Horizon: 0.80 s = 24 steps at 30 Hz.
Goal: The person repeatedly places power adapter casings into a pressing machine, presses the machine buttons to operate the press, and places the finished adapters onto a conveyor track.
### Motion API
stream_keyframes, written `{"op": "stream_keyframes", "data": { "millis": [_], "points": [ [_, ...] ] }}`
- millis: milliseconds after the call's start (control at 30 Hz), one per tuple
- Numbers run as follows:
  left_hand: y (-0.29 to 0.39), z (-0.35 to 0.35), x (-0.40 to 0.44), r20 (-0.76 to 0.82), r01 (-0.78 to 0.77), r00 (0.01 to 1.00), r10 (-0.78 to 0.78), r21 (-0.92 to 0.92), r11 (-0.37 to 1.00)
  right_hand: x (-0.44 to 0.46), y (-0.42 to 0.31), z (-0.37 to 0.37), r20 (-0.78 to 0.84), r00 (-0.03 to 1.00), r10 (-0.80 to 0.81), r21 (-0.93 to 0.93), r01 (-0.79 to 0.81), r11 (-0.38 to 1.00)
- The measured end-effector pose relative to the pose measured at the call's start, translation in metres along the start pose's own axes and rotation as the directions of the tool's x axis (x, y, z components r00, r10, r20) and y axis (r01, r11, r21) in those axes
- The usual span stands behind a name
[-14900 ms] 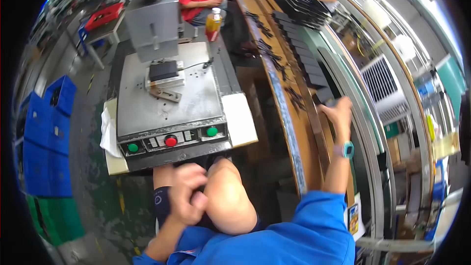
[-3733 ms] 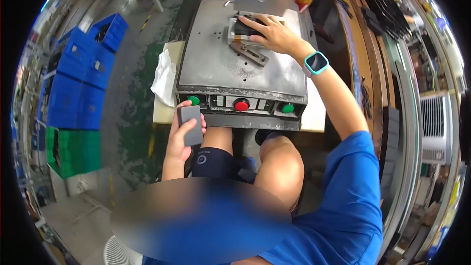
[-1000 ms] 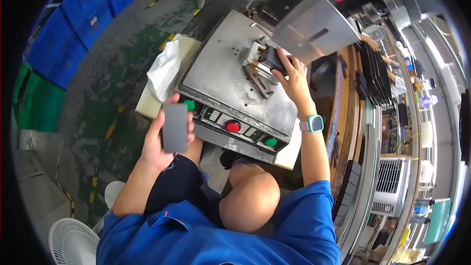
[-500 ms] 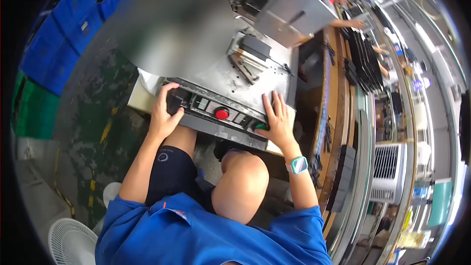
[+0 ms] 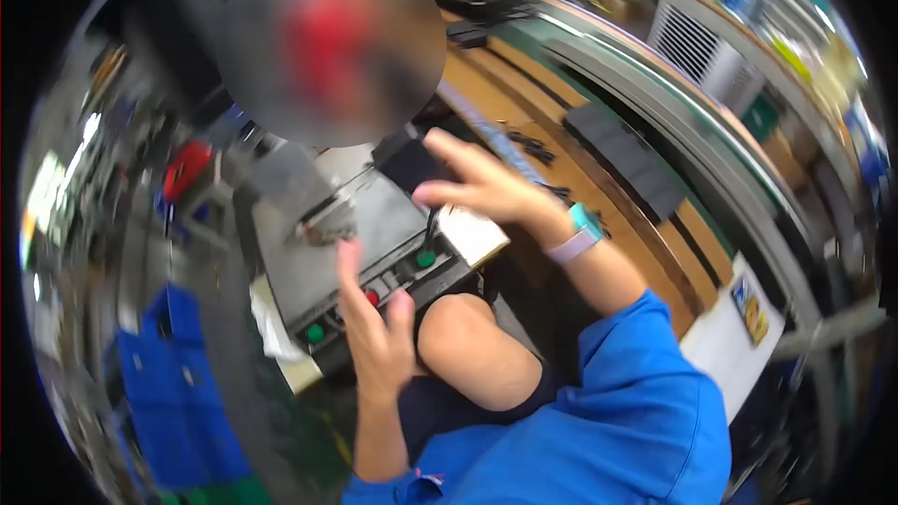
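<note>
My left hand is raised in front of the machine's control panel, thumb and fingers apart, with nothing in it. Behind it show a red button and a green button. My right hand, with a watch on the wrist, hovers over the machine's right side, its fingers spread. A black box-like piece lies just beyond those fingertips; blur hides whether they touch. Another green button sits below that hand. A small fixture stands on the metal machine plate.
To the right runs a wooden bench with black cables and a dark panel on it. Blue bins stand at lower left. A white board is at far right. A round blur covers the upper middle.
Both hands have come off the control panel's ends and lifted. My right hand has moved toward the far right side of the machine. The view has swung right.
</note>
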<state>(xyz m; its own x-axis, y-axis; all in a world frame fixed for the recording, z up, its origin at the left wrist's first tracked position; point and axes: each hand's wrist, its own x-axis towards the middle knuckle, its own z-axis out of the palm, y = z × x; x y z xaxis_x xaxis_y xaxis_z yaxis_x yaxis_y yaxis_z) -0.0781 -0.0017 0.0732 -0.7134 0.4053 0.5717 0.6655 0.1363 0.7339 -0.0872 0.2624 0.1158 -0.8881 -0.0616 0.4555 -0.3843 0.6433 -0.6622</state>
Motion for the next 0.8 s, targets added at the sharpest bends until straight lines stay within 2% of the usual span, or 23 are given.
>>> {"op": "stream_keyframes", "data": {
  "millis": [33, 67, 100, 133, 167, 200, 233, 267, 300, 333, 367, 400, 433, 533, 567, 600, 633, 667, 733, 767, 800],
  "points": [
    [0.005, 0.002, -0.016, 0.229, -0.092, 0.972, 0.048, 0.186, 0.978, -0.014, -0.009, -0.047, -0.098, 0.995, -0.001, -0.079, -0.006, 0.997],
    [0.008, 0.014, -0.031, 0.372, -0.153, 0.926, 0.07, 0.2, 0.968, -0.03, 0.005, -0.084, -0.275, 0.944, -0.181, -0.231, 0.118, 0.966],
    [0.002, 0.028, -0.051, 0.518, -0.165, 0.855, 0.004, 0.264, 0.95, -0.051, 0.009, -0.124, -0.328, 0.938, -0.111, -0.405, -0.033, 0.914],
    [0.003, 0.034, -0.065, 0.427, -0.181, 0.904, 0.023, 0.335, 0.925, -0.075, 0.031, -0.16, -0.439, 0.881, -0.176, -0.618, -0.154, 0.771],
    [0.003, 0.036, -0.073, 0.318, -0.183, 0.947, 0.049, 0.406, 0.895, -0.103, 0.048, -0.202, -0.463, 0.882, -0.093, -0.741, -0.327, 0.586],
    [0.0, 0.034, -0.077, 0.31, -0.178, 0.949, 0.056, 0.382, 0.907, -0.139, 0.07, -0.238, -0.541, 0.836, -0.09, -0.807, -0.486, 0.335],
    [-0.003, 0.03, -0.079, 0.297, -0.166, 0.953, 0.055, 0.362, 0.917, -0.175, 0.08, -0.276, -0.616, 0.782, 0.098, -0.725, -0.611, 0.318],
    [-0.006, 0.028, -0.08, 0.276, -0.139, 0.96, 0.041, 0.344, 0.929, -0.233, 0.114, -0.31, -0.622, 0.779, -0.082, -0.767, -0.584, 0.267],
    [-0.008, 0.027, -0.078, 0.275, -0.119, 0.961, 0.033, 0.303, 0.946, -0.284, 0.132, -0.343, -0.689, 0.724, 0.028, -0.71, -0.682, 0.176],
    [-0.01, 0.025, -0.076, 0.268, -0.092, 0.963, 0.019, 0.263, 0.96, -0.316, 0.113, -0.351, -0.793, 0.574, 0.203, -0.576, -0.815, 0.054],
    [-0.012, 0.024, -0.073, 0.259, -0.064, 0.966, 0.004, 0.223, 0.973, -0.381, 0.146, -0.383, -0.787, 0.584, 0.2, -0.583, -0.809, 0.071],
    [-0.013, 0.025, -0.072, 0.251, -0.058, 0.968, 0.006, 0.201, 0.978, -0.422, 0.16, -0.401, -0.824, 0.423, 0.377, -0.485, -0.871, -0.082],
    [-0.014, 0.026, -0.072, 0.261, -0.078, 0.965, 0.021, 0.211, 0.974, -0.442, 0.163, -0.411, -0.829, 0.221, 0.514, -0.394, -0.883, -0.256],
    [-0.008, 0.034, -0.07, 0.276, -0.105, 0.96, 0.042, 0.217, 0.971, -0.388, 0.11, -0.351, -0.955, 0.256, 0.148, -0.292, -0.896, -0.336],
    [-0.005, 0.037, -0.068, 0.29, -0.112, 0.956, 0.046, 0.216, 0.97, -0.373, 0.114, -0.336, -0.904, 0.389, 0.179, -0.423, -0.877, -0.229],
    [-0.004, 0.042, -0.064, 0.31, -0.118, 0.95, 0.05, 0.206, 0.971, -0.345, 0.109, -0.318, -0.776, 0.392, 0.495, -0.515, -0.846, -0.138],
    [-0.002, 0.046, -0.061, 0.323, -0.123, 0.945, 0.053, 0.199, 0.972, -0.317, 0.1, -0.276, -0.695, 0.386, 0.607, -0.473, -0.881, 0.018],
    [0.0, 0.05, -0.056, 0.34, -0.137, 0.938, 0.064, 0.195, 0.971, -0.294, 0.096, -0.245, -0.547, 0.318, 0.774, -0.382, -0.918, 0.108],
    [0.011, 0.06, -0.051, 0.36, -0.137, 0.931, 0.065, 0.177, 0.975, -0.265, 0.089, -0.193, -0.34, 0.32, 0.884, -0.382, -0.906, 0.181],
    [0.015, 0.061, -0.049, 0.354, -0.124, 0.933, 0.063, 0.151, 0.981, -0.254, 0.093, -0.173, -0.42, 0.328, 0.846, -0.515, -0.854, 0.075],
    [0.012, 0.056, -0.05, 0.385, -0.103, 0.92, 0.075, 0.054, 0.993, -0.258, 0.103, -0.166, -0.497, 0.472, 0.729, -0.62, -0.78, 0.083]
  ]
}}
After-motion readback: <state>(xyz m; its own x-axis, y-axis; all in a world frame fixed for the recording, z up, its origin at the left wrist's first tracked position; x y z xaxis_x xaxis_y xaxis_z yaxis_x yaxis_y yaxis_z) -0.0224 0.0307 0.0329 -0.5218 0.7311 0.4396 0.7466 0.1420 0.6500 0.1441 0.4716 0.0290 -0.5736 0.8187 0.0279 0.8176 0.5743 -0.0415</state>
